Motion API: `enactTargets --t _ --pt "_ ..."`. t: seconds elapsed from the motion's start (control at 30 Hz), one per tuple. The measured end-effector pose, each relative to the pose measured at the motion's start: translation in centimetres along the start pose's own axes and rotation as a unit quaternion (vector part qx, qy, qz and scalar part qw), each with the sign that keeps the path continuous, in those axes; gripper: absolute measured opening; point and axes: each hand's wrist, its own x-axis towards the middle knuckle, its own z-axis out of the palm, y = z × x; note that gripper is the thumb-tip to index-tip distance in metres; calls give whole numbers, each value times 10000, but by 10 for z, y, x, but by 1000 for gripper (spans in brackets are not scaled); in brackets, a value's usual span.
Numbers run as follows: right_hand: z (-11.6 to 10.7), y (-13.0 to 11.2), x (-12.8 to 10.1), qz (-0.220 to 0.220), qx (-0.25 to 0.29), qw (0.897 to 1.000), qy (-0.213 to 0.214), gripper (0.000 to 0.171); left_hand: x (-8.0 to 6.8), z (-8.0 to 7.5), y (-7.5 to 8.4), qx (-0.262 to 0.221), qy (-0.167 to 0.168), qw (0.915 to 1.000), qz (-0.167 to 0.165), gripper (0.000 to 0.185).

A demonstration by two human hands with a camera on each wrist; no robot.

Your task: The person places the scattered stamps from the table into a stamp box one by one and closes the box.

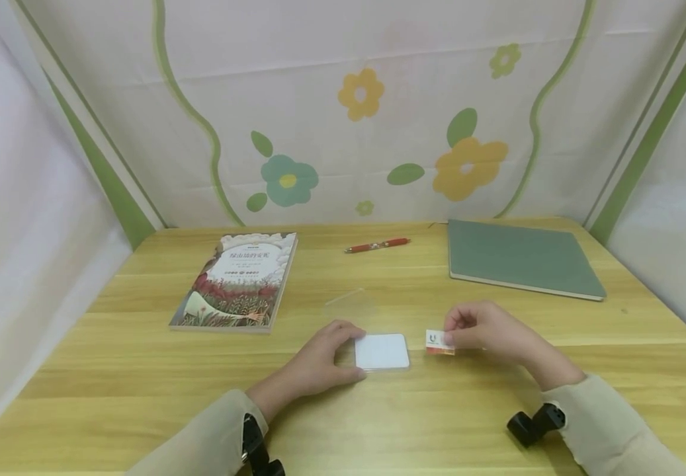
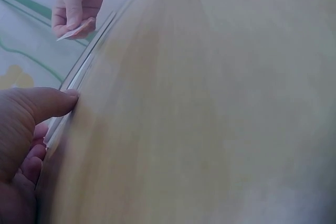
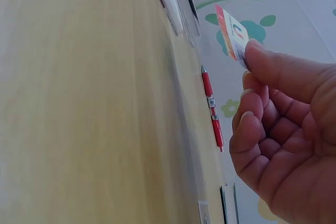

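Note:
In the head view my left hand [image 1: 319, 363] holds a flat white rectangular case [image 1: 381, 352] by its left end, thumb at the near corner and a finger at the far one. The case lies on the table [image 1: 390, 423]. Seen edge-on in the left wrist view, its rim passes between the thumb [image 2: 52, 102] and the curled fingers. To the right, my right hand [image 1: 491, 334] pinches a small printed card [image 1: 438, 340], white with an orange-red strip and a dark logo. The right wrist view shows that card [image 3: 231, 32] raised off the table, between thumb and forefinger.
A thin clear sheet [image 1: 351, 303] lies just behind the case. Farther back are an illustrated book [image 1: 238, 281] at left, a red pen [image 1: 377, 246] in the middle and a green notebook [image 1: 521, 258] at right. A flowered curtain [image 1: 319, 99] hangs behind the table.

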Motion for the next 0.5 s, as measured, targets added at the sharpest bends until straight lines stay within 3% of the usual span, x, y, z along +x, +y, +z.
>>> enactTargets --t 0.5 --pt "13 -15 13 -105 321 9994 -12 23 1 -1 0 -176 10 9998 -102 55"
